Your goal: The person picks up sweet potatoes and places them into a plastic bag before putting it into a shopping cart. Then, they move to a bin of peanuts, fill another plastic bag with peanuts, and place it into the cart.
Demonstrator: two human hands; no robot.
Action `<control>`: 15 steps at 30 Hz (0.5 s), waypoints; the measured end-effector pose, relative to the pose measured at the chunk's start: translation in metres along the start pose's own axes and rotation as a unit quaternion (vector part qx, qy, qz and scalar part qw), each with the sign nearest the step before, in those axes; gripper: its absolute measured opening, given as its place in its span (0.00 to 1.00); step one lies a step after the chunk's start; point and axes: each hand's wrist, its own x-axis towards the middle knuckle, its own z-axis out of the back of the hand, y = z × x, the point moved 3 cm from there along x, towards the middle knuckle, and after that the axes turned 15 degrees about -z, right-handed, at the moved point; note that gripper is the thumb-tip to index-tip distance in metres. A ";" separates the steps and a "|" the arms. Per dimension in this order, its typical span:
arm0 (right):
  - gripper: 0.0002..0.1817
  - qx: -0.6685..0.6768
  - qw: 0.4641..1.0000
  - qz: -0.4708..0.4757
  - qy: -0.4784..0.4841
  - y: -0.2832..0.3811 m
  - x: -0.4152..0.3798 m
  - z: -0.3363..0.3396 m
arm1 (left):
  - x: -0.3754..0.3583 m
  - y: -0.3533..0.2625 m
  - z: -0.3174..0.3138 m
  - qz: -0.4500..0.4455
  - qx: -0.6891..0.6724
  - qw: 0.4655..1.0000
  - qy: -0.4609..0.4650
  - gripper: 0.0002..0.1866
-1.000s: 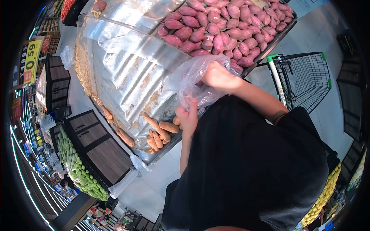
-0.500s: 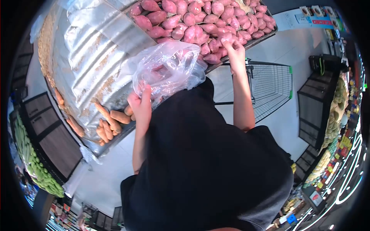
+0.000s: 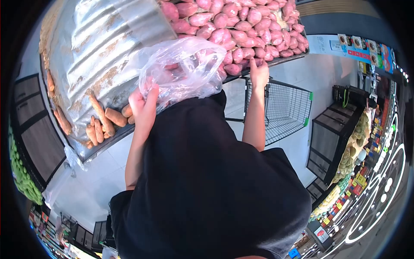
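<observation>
Head camera view shows the left hand (image 3: 144, 103) closed, thumb against fingers, on the lower-left edge of a clear, crinkled plastic bag (image 3: 194, 56); some of its fingers are lost behind the film. The bag spreads in front of the person's black short-sleeved shirt (image 3: 207, 185), its mouth hard to trace among glare and folds. Pinkish patches show through it, but whether they lie inside or behind cannot be told.

Right of the bag, the right hand (image 3: 259, 77) is at the front edge of a heap of rounded, pink-purple sweet potatoes (image 3: 241, 26). Its thumb and fingers are slightly parted beside a darker root; I cannot tell whether they grip it. The heap lies on a desk lined with ridged silver sheeting (image 3: 82, 56) and is cut off by the top of the view.

Long orange-brown roots (image 3: 103, 117) lie near the desk's corner, left of the left hand. Beyond the right forearm, which covers part of it, stands a black wire shopping cart (image 3: 284, 108) with green corners. Labels at far right are too small to read.
</observation>
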 end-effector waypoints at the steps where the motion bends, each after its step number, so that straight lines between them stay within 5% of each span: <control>1: 0.34 0.048 0.998 0.036 -0.012 -0.005 0.004 -0.010 | 0.000 0.004 0.001 0.002 -0.001 1.000 0.008 0.06; 4: 0.20 0.176 0.983 0.057 -0.010 0.018 -0.022 -0.009 | 0.001 0.003 0.000 0.004 -0.012 1.000 0.012 0.06; 7: 0.08 0.474 0.850 0.215 0.078 0.075 -0.103 0.013 | 0.002 -0.002 -0.001 0.004 -0.016 1.000 0.004 0.06; 9: 0.06 0.363 0.793 0.486 0.061 0.125 -0.156 0.046 | 0.001 -0.005 -0.001 0.026 -0.039 0.999 -0.008 0.06; 11: 0.04 0.234 0.804 0.516 0.183 0.155 -0.190 0.037 | 0.001 -0.001 0.001 0.019 -0.041 0.999 -0.005 0.06; 15: 0.06 0.108 0.804 0.562 0.165 0.168 -0.192 -0.020 | -0.001 0.002 0.003 -0.012 -0.018 1.000 -0.002 0.06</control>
